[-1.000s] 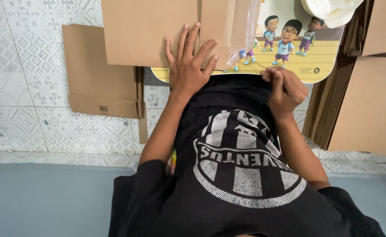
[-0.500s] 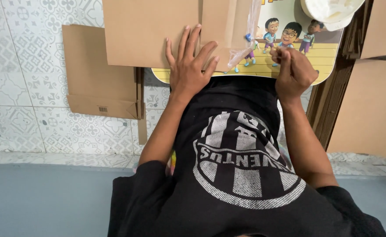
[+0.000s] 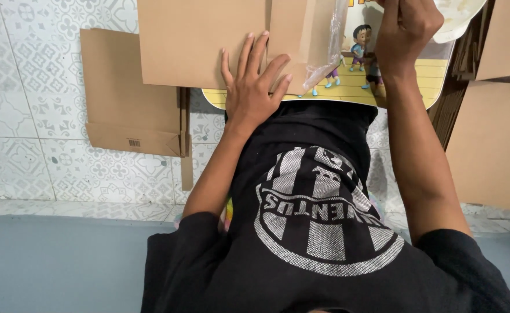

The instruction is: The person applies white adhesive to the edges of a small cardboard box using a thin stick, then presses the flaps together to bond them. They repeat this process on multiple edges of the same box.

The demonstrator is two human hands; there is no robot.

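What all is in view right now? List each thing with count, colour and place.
flat brown cardboard sheet: one, brown, top centre, under the left hand
folded brown cardboard box: one, brown, on the tiled floor at left
clear plastic film: one strip, transparent, hanging beside the cardboard's right edge
yellow picture board with cartoon children: one, yellow, top centre-right, under the cardboard
brown cardboard panels: several, brown, right edge
white patterned floor tiles: white-grey, left
black printed shirt: one, black, bottom centre
left hand: flat on the cardboard sheet
right hand: closed, over the picture board
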